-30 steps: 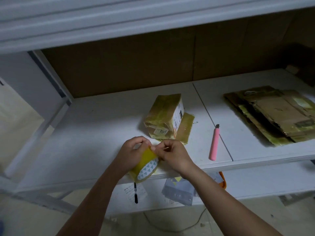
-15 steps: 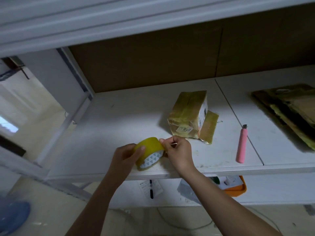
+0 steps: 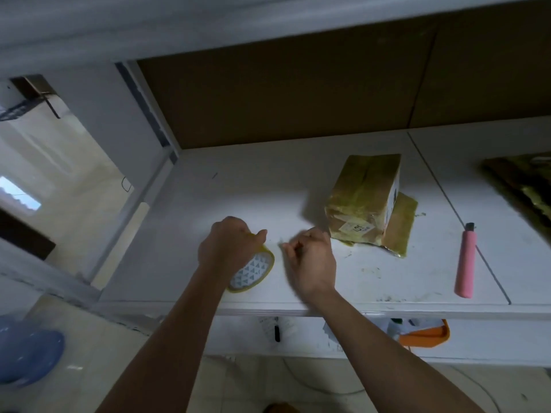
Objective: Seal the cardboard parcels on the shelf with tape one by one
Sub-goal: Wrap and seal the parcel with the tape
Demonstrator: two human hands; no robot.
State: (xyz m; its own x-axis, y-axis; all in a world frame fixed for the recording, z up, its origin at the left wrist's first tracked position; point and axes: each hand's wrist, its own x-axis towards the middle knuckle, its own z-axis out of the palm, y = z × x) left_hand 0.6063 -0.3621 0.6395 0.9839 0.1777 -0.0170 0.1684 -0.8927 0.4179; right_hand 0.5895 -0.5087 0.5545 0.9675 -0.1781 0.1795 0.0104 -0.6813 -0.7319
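Observation:
A yellow tape roll (image 3: 255,271) with a white patterned core stands on edge near the front of the white shelf (image 3: 238,198). My left hand (image 3: 231,248) grips it from above. My right hand (image 3: 311,259) is a short way to the right of the roll, thumb and fingers pinched on the tape's loose end; the clear strip between the hands barely shows. A tape-wrapped cardboard parcel (image 3: 363,198) with a white label stands just behind my right hand, on a flat cardboard piece (image 3: 401,225).
A pink utility knife (image 3: 466,260) lies on the shelf at the right. Flattened taped cardboard (image 3: 521,186) is stacked at the far right edge. The lower shelf holds an orange tray (image 3: 429,336), papers and a pen (image 3: 277,332). A blue object (image 3: 26,354) sits on the floor.
My right hand has drawn away from the roll to the right, still pinched. My left hand now covers the roll from above. The view has shifted left, so the parcel appears farther right.

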